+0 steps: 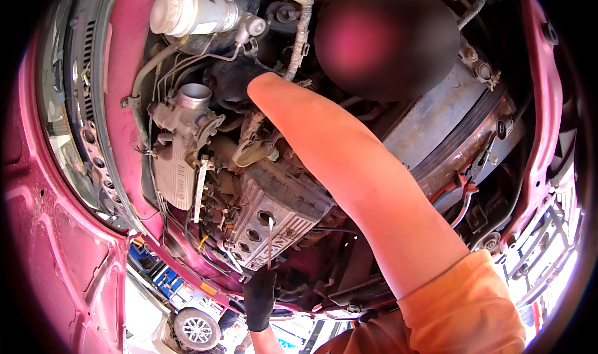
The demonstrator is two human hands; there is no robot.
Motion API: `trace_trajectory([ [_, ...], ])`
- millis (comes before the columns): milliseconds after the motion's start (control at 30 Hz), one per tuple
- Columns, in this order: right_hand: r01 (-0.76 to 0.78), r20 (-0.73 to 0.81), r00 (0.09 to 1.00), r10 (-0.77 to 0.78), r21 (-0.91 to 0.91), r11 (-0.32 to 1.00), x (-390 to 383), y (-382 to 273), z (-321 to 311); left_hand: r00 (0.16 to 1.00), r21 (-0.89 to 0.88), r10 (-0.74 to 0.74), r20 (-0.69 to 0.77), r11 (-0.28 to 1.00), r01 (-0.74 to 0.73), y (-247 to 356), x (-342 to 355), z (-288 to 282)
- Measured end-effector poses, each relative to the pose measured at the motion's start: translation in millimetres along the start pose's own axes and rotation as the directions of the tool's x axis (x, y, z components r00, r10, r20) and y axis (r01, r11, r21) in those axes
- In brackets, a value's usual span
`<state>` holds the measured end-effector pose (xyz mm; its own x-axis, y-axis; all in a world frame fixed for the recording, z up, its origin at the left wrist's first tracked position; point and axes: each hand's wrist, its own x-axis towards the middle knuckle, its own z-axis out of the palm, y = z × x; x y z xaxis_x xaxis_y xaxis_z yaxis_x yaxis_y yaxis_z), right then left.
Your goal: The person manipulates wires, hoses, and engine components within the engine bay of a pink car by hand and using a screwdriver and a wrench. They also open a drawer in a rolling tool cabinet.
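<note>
1. Left hand (260, 298): black-gloved, its fingers look closed round the lower end of a thin metal rod (270, 245). A light grip there should give better feel.
2. The rod's upper end is at a round opening in the ribbed valve cover (289, 237); keeping it aligned with that opening should avoid scraping the rim.
3. Right hand (232, 85): gloved, reaching in beyond the throttle body (194, 95), near the pale fluid reservoir (193, 14). I cannot tell whether its fingers are spread or pinching.
4. Work gently there; the thin metal pipes (202, 56) nearby could bend.
5. The bare forearm (367, 173) crosses the engine, so sharp edges deserve care.
</note>
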<state>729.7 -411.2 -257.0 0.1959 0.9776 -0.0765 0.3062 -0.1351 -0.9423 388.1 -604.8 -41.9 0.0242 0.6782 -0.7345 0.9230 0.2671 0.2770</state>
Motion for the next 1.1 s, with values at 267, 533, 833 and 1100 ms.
trace_trajectory([
  [267,-0.047,-0.445,0.896,0.0,-0.096,0.994,16.0,14.0,18.2,0.987,0.207,0.162,0.018,0.965,-0.162,-64.8,-5.1,-10.1],
  [533,-0.031,-0.297,0.953,-0.064,-0.302,0.953,-3.6,22.8,-0.6,0.994,-0.009,0.076,0.081,0.997,-0.076,-51.9,-33.9,-2.1],
  [833,-0.271,-0.164,0.962,0.219,-0.672,0.689,4.6,17.0,-20.5,0.975,-0.129,0.222,-0.01,0.967,-0.221,-90.3,-64.0,-3.3],
  [1100,0.02,0.29,0.953,0.082,-0.333,0.943,-7.8,-40.7,-21.5,0.997,-0.34,0.076,-0.013,0.937,-0.076,-155.5,-82.6,17.6],
])
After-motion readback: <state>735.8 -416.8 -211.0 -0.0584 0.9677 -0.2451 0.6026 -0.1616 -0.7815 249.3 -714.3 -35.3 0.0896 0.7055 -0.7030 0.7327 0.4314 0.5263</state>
